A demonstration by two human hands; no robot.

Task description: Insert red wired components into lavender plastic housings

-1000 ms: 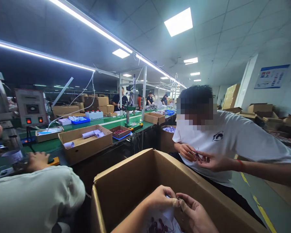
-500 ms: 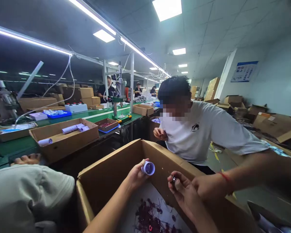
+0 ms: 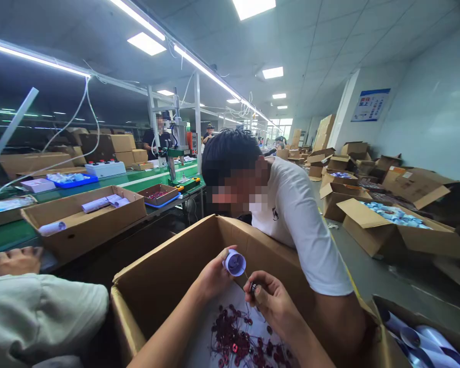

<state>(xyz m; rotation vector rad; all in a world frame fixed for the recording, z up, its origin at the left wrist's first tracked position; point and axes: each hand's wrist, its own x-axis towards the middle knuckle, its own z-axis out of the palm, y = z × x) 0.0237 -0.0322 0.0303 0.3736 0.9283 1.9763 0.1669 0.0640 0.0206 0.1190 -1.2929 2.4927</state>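
Note:
My left hand (image 3: 214, 273) is closed around a short pale lavender tube (image 3: 235, 263), its open end turned toward me. Between the fingertips of my right hand (image 3: 270, 299) is a small round dark part with a shiny metal rim (image 3: 253, 288). This part is just right of the tube's mouth, apart from it, and a thin strand shows between the two. Both hands are above a large cardboard box (image 3: 164, 260). On the box's pale bottom lies a heap of small dark red parts with thin wires (image 3: 233, 335).
A co-worker in a white shirt (image 3: 299, 220) leans over the box's far right side. Another person's sleeve (image 3: 42, 312) is at left. A carton with tubes (image 3: 88, 225) stands by the green bench. More tubes (image 3: 425, 340) lie at lower right; open cartons (image 3: 402, 225) stand behind.
My right hand has moved left, bringing the round part nearer the tube. The co-worker has bent down and left, and their arm no longer reaches beside my right hand. The view has shifted right.

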